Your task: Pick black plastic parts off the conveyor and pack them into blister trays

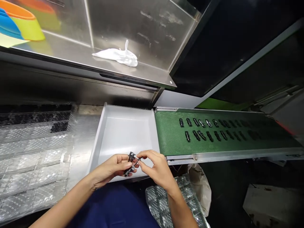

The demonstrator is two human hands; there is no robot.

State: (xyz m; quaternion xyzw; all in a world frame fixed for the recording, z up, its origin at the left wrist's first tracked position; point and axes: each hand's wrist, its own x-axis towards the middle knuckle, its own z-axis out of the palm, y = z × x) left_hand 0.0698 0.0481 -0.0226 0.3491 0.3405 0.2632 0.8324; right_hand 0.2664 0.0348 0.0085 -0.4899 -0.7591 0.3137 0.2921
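Above the near edge of a white tray, my left hand grips small black plastic parts between thumb and fingers. My right hand is closed in a pinch at the right end of one of these parts, close to the left fingertips. The parts look narrow and jointed; their exact kind is too small to make out. To the right, several similar black parts lie in two rows on a green conveyor belt.
At left, a clear plastic blister tray holds black pieces in its far compartments. A white glove-like cloth lies on the steel shelf, beside a colourful container. More clear trays and a pale bag sit below the belt.
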